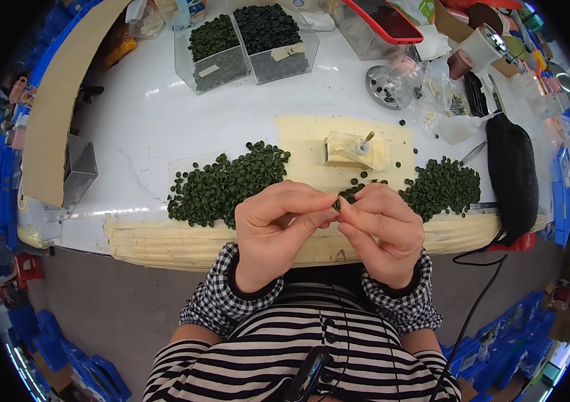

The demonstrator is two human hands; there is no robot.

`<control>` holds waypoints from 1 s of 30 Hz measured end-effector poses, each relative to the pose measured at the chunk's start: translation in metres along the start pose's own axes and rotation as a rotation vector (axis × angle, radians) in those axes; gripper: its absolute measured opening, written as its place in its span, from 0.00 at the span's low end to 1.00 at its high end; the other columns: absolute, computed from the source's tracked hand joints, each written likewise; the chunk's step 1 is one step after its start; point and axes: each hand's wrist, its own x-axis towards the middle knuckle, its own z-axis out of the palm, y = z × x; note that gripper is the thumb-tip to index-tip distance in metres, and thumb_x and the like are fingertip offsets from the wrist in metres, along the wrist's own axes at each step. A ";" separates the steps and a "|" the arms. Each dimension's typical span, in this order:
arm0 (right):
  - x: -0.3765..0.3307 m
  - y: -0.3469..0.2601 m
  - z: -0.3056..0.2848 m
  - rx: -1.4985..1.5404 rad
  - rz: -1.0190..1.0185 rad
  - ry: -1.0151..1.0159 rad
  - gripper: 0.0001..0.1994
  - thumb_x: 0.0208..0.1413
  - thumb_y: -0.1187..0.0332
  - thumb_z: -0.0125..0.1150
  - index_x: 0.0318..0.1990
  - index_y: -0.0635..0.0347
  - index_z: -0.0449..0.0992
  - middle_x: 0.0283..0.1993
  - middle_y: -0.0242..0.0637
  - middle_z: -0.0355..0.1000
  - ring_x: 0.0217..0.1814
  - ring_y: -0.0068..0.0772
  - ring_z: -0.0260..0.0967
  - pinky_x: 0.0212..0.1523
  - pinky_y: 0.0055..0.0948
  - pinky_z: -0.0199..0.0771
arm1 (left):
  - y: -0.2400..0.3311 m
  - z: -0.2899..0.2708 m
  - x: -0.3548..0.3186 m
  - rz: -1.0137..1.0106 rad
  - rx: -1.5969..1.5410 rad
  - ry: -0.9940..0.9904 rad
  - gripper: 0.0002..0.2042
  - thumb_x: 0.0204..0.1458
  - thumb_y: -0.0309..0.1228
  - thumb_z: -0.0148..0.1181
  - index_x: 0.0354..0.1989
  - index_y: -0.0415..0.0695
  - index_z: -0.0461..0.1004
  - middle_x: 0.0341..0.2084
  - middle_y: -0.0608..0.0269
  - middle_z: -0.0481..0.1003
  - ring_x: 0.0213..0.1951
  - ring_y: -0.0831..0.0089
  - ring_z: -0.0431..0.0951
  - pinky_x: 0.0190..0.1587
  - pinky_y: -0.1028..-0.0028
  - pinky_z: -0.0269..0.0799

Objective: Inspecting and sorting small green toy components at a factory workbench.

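Note:
My left hand [273, 231] and my right hand [387, 231] meet above the table's padded front edge, fingertips pinched together. Between them is a small dark green round piece [337, 204], mostly covered by the fingers. Left of my left hand spreads a large pile of dark green button-like pieces [221, 184]. A second pile of the same pieces [442, 187] lies beyond my right hand. A few loose ones rest just behind my fingertips. Farther back stands a small tape-wrapped block [355, 151] with a short peg on top.
Two clear bins [218, 70] of green and darker pieces stand at the back. A red-rimmed container [372, 30], a clear plastic bag [399, 80] and a spool [482, 47] crowd the back right. A black pouch [511, 174] lies right; a cardboard panel [70, 100] stands left.

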 end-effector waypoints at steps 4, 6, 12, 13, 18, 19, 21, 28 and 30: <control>0.000 -0.002 -0.001 -0.043 -0.031 0.016 0.16 0.42 0.80 0.70 0.43 0.63 0.82 0.30 0.32 0.74 0.29 0.29 0.69 0.32 0.27 0.67 | -0.004 0.001 0.001 -0.031 -0.132 -0.010 0.09 0.50 0.13 0.60 0.41 0.33 0.78 0.35 0.55 0.77 0.37 0.73 0.80 0.39 0.79 0.78; 0.000 -0.003 0.000 -0.072 -0.047 0.036 0.17 0.42 0.80 0.70 0.43 0.62 0.81 0.30 0.32 0.74 0.29 0.29 0.69 0.32 0.27 0.67 | -0.003 0.003 0.001 -0.067 -0.175 0.011 0.09 0.51 0.14 0.60 0.41 0.33 0.77 0.35 0.55 0.77 0.37 0.73 0.80 0.39 0.79 0.78; 0.000 -0.003 0.000 -0.151 -0.079 0.046 0.16 0.42 0.79 0.70 0.43 0.61 0.82 0.29 0.32 0.74 0.29 0.29 0.68 0.34 0.29 0.68 | -0.002 0.002 0.000 -0.107 -0.191 0.017 0.09 0.52 0.14 0.59 0.42 0.31 0.76 0.37 0.54 0.78 0.38 0.73 0.81 0.40 0.79 0.79; 0.000 -0.003 0.000 -0.153 -0.078 0.050 0.16 0.42 0.79 0.70 0.43 0.61 0.82 0.29 0.32 0.74 0.29 0.29 0.68 0.34 0.29 0.68 | -0.002 0.002 0.000 -0.107 -0.175 0.019 0.09 0.52 0.14 0.59 0.42 0.31 0.76 0.37 0.54 0.78 0.37 0.73 0.81 0.41 0.78 0.79; -0.001 -0.002 -0.001 -0.166 -0.079 0.053 0.16 0.42 0.79 0.70 0.43 0.61 0.82 0.29 0.32 0.74 0.29 0.29 0.68 0.35 0.30 0.69 | 0.004 0.010 0.002 -0.102 -0.100 0.072 0.07 0.53 0.15 0.58 0.40 0.32 0.77 0.31 0.54 0.77 0.31 0.73 0.78 0.35 0.78 0.76; -0.001 -0.002 -0.001 -0.163 -0.077 0.051 0.16 0.42 0.79 0.70 0.43 0.61 0.82 0.29 0.32 0.74 0.29 0.29 0.68 0.35 0.30 0.69 | 0.004 0.010 0.002 -0.101 -0.097 0.071 0.07 0.53 0.15 0.58 0.40 0.32 0.77 0.31 0.54 0.77 0.31 0.73 0.78 0.35 0.78 0.76; -0.002 -0.001 -0.001 -0.160 -0.074 0.049 0.16 0.42 0.78 0.70 0.43 0.61 0.82 0.29 0.31 0.74 0.29 0.29 0.69 0.35 0.30 0.69 | 0.003 0.009 0.002 -0.096 -0.090 0.071 0.07 0.53 0.15 0.58 0.40 0.32 0.77 0.31 0.54 0.77 0.31 0.73 0.78 0.35 0.78 0.76; 0.000 0.002 -0.002 -0.128 -0.084 0.013 0.16 0.42 0.78 0.70 0.43 0.60 0.82 0.30 0.30 0.75 0.29 0.28 0.69 0.37 0.30 0.69 | 0.002 0.009 0.001 -0.088 -0.073 0.067 0.07 0.51 0.14 0.59 0.38 0.32 0.77 0.31 0.54 0.77 0.31 0.73 0.78 0.34 0.78 0.76; 0.001 0.003 -0.003 -0.132 -0.094 0.009 0.16 0.42 0.77 0.70 0.43 0.59 0.82 0.30 0.29 0.75 0.29 0.28 0.69 0.37 0.30 0.69 | 0.000 0.006 0.001 -0.087 -0.093 0.037 0.08 0.51 0.13 0.59 0.39 0.32 0.78 0.33 0.55 0.77 0.34 0.73 0.79 0.37 0.79 0.78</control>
